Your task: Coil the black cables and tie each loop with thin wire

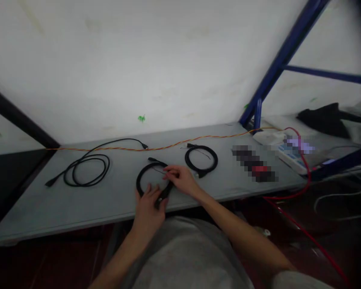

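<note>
A black cable (139, 175) lies wound in a round coil near the table's front edge, one plug end at its top. My left hand (150, 206) grips the lower side of this coil, its fingers over the loops and the thumb beside a connector. At the coil's right side, my right hand (183, 179) has its fingertips pinched together on a thin dark twist tie (158, 170). Part of the coil is hidden under both hands. Just right of it sits a second coiled black cable (215, 158), with a thin tie lying across it.
A looser black cable (106, 160) lies at the left of the grey table (117, 204). Twisted red-yellow wire (174, 143) runs along the back. A blurred-out dark object (249, 162), a power strip (293, 158) and a red cable (309, 172) are at right, near a blue frame (276, 60).
</note>
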`<state>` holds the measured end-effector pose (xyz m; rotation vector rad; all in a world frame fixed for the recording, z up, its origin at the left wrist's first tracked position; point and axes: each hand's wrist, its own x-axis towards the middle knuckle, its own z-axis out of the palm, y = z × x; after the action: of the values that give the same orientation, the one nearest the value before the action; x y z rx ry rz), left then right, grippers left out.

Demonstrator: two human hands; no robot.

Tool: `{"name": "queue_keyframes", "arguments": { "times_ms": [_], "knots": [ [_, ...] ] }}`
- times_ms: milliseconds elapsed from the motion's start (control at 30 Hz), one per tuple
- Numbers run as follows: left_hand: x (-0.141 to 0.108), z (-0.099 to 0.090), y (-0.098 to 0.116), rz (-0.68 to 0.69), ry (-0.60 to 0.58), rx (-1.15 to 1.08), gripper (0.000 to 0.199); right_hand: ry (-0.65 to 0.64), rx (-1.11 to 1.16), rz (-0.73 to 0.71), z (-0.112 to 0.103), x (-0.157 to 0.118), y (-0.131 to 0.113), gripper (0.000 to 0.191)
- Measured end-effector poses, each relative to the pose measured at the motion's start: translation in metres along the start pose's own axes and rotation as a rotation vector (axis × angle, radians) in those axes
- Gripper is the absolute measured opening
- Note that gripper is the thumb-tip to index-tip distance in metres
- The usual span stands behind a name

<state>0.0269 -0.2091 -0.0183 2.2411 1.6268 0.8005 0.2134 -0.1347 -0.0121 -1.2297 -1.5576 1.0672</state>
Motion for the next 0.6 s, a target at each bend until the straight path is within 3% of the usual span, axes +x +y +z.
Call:
{"name": "queue_keyframes", "arguments": {
  "times_ms": [100,167,333,467,600],
  "knots": [
    [0.000,-0.001,0.000,-0.012,0.008,-0.018,0.026,0.009,0.164,0.040,-0.015,-0.003,0.001,0.026],
    [0.001,-0.003,0.001,-0.024,0.006,-0.024,0.025,0.053,0.103,0.016,-0.026,-0.011,-0.001,0.026],
    [0.004,-0.006,0.009,-0.038,0.016,-0.007,0.021,0.172,-0.346,-0.082,-0.042,-0.047,-0.008,0.024],
    [0.005,-0.010,0.009,-0.038,0.029,-0.024,0.018,0.097,-0.681,-0.085,-0.043,-0.070,-0.009,0.018],
    [0.006,-0.015,0.004,-0.031,0.033,-0.053,0.016,0.035,-0.861,-0.031,-0.039,-0.079,-0.015,0.019]
  ]
}}
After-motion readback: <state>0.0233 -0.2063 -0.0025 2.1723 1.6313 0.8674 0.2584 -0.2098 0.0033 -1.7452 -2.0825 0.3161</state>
